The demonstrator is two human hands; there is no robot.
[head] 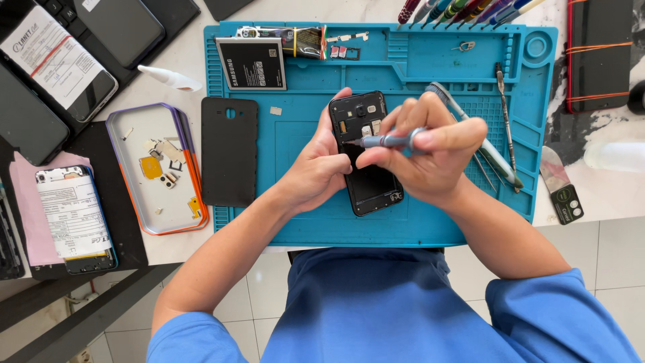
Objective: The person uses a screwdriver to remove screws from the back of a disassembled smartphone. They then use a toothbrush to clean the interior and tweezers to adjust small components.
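Right grip [430, 151] pinches a precision screwdriver [390, 141], tip on the opened phone [366, 154].
Left grip [316, 168] clamps its edge, steadying it on the blue repair mat [302, 222].

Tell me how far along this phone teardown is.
Done: the back cover and battery are off, lying beside the phone on the blue mat. In hand: the left hand steadies the phone while the right hand works a screwdriver on its frame. Left: the frame remains on.
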